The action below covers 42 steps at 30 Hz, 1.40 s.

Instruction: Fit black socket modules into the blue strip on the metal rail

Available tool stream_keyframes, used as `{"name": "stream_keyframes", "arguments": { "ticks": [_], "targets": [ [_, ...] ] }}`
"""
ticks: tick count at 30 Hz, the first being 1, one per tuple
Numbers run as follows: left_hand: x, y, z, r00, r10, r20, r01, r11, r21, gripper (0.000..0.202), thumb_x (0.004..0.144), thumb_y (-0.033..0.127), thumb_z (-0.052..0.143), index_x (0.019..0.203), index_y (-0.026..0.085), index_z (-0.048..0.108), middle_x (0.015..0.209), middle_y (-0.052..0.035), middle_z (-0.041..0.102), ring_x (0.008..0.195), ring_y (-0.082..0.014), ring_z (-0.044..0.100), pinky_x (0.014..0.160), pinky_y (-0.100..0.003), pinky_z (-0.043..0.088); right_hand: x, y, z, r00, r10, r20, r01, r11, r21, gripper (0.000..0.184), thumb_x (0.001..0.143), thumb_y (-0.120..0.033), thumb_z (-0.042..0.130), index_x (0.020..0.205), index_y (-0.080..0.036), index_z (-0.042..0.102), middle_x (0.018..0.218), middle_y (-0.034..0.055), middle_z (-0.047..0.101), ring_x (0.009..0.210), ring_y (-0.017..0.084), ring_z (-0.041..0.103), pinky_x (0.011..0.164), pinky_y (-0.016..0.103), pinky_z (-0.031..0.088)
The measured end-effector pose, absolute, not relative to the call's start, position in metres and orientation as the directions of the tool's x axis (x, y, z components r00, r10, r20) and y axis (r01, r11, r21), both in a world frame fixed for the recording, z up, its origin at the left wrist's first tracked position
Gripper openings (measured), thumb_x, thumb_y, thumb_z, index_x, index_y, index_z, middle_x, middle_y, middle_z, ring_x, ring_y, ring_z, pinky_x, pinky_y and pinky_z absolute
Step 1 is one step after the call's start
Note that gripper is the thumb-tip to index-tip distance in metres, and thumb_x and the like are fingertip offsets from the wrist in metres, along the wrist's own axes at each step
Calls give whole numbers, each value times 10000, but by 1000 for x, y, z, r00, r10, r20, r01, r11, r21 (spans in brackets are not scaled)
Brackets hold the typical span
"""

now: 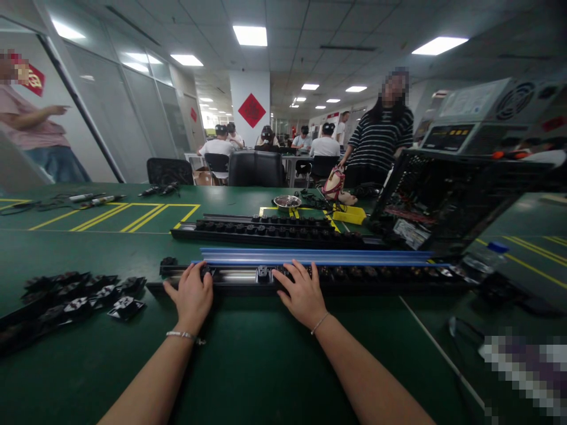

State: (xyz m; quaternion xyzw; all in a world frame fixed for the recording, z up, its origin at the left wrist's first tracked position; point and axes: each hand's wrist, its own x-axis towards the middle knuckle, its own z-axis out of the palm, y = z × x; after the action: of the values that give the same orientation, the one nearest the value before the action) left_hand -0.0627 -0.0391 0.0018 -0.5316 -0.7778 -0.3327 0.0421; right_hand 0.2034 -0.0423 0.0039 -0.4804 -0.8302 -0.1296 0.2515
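A long black rail (234, 288) lies across the green table, with a shiny metal strip (237, 275) along its channel. Small black parts (357, 273) sit in a row in its right half. Over the rail's left end, my left hand (192, 298) has its thumb and forefinger closed about a small black part (206, 270); the grip is partly hidden. My right hand (305, 295) rests with spread fingers on the row, beside a part with a pale top (263, 273). A blue strip (319, 257) runs along the rail's far side.
Loose black parts (73, 301) lie at left. Behind are another filled rail (266, 233), a metal bowl (287, 202) and a yellow tray (349, 215). An open computer case (443, 200) and a bottle (485, 260) stand at right. A person in stripes (378, 139) stands across the table.
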Motion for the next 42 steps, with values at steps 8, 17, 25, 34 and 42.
{"name": "stream_keyframes", "arguments": {
  "ticks": [8, 17, 25, 34, 42],
  "targets": [
    [-62, -38, 4, -482, 775, 409, 819, 232, 524, 421, 878, 292, 287, 1216, 140, 487, 1293, -170, 522, 1257, -264, 412, 1078, -609, 43, 204, -42, 3, -414, 726, 550, 862, 507, -20, 418, 853, -394, 518, 1269, -375, 478, 1322, 35, 489, 1288, 246, 332, 1082, 562, 70],
    [-68, -38, 6, -537, 753, 380, 779, 270, 566, 410, 877, 286, 294, 1211, 152, 490, 1295, -170, 515, 1266, -275, 390, 1069, -618, 41, 204, -41, 3, -419, 715, 560, 860, 510, -8, 427, 847, -386, 526, 1272, -372, 482, 1299, 33, 511, 1274, 251, 345, 1082, 561, 84],
    [-72, -38, 8, -577, 731, 363, 747, 293, 597, 415, 882, 307, 285, 1206, 152, 494, 1307, -170, 499, 1281, -284, 365, 1047, -654, 71, 203, -41, 3, -406, 723, 560, 851, 523, -58, 422, 840, -376, 543, 1259, -377, 488, 1287, 19, 522, 1278, 243, 341, 1084, 559, 67],
    [-82, -36, 6, -628, 685, 369, 706, 303, 640, 384, 886, 320, 311, 1180, 181, 515, 1290, -161, 513, 1278, -280, 369, 1059, -641, 93, 203, -42, 4, -406, 722, 560, 855, 516, -45, 418, 841, -360, 544, 1256, -368, 492, 1270, 25, 532, 1270, 242, 352, 1085, 563, 73],
    [-93, -35, 7, -695, 636, 337, 659, 373, 653, 389, 882, 340, 326, 1190, 193, 513, 1313, -164, 493, 1290, -289, 359, 1060, -607, 146, 203, -42, 5, -410, 722, 558, 856, 516, -38, 407, 846, -368, 532, 1251, -370, 498, 1257, 26, 539, 1265, 243, 358, 1087, 560, 74]
  ]
}}
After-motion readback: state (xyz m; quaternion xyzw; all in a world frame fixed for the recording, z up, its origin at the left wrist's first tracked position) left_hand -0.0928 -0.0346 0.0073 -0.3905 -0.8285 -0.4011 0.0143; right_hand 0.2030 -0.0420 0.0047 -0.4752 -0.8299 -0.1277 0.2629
